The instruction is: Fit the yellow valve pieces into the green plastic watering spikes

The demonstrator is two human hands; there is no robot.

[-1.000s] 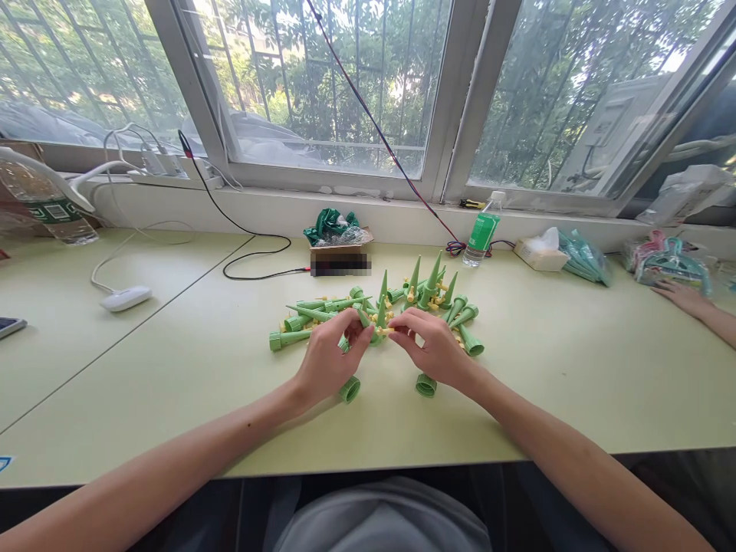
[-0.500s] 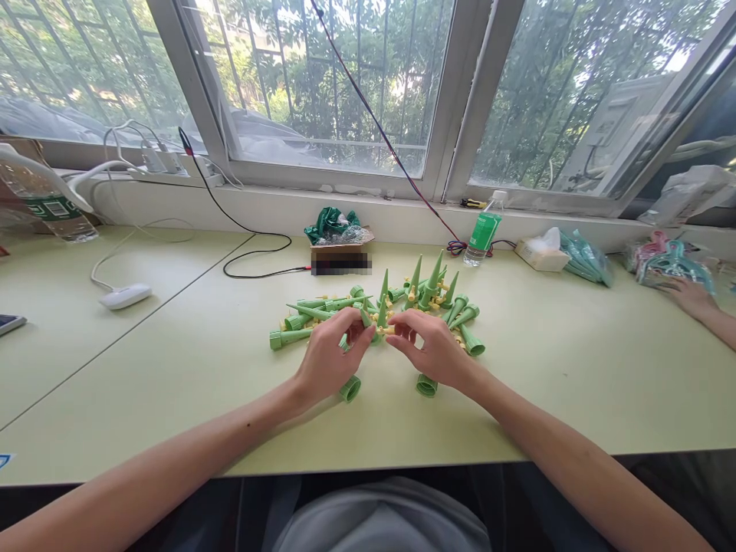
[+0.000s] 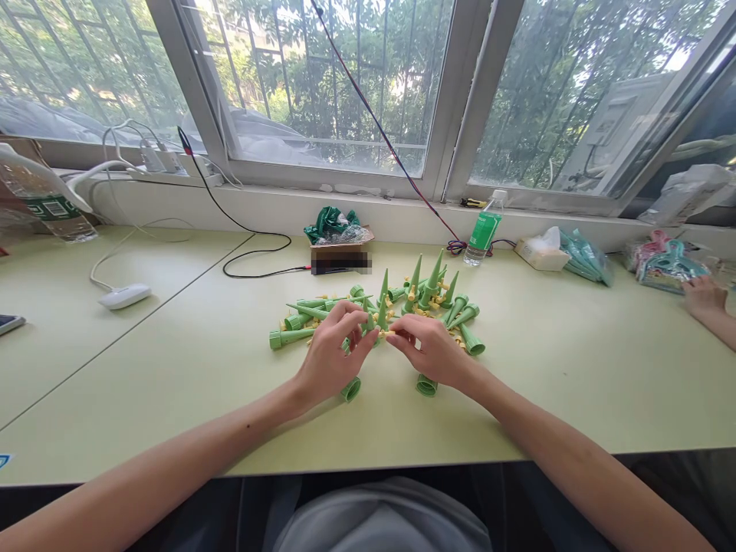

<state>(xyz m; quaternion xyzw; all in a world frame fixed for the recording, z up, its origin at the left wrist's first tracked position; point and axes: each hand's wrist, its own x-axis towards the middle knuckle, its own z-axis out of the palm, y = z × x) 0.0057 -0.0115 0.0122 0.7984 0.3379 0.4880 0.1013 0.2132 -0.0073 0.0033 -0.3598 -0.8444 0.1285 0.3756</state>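
A small yellow piece [image 3: 387, 333] is pinched between the thumb and fingers of the right hand [image 3: 430, 345], just right of the left thumb. The left hand [image 3: 333, 349] is curled, its thumb and forefinger set around a green spike [image 3: 369, 323]; whether that spike is firmly gripped cannot be told, as it is partly hidden by the fingers.

Just beyond the gap between the two hands, another green cone [image 3: 382, 313] is stood point up. To the left of the left hand, green spikes [image 3: 294, 337] are laid on their sides. Past the right hand, upright cones [image 3: 432, 287] are grouped with small yellow fittings [image 3: 412, 294] among them, and just to its right more cones [image 3: 472, 341] are laid down. On the near side, one ridged green cap [image 3: 350, 389] is seen below the left hand and another green cap [image 3: 426, 385] below the right wrist.

Farther beyond the right hand, a green-labelled bottle [image 3: 483, 238] is placed. Well to its right, a co-worker's hand [image 3: 706, 297] is held beside a plastic packet [image 3: 667, 268].
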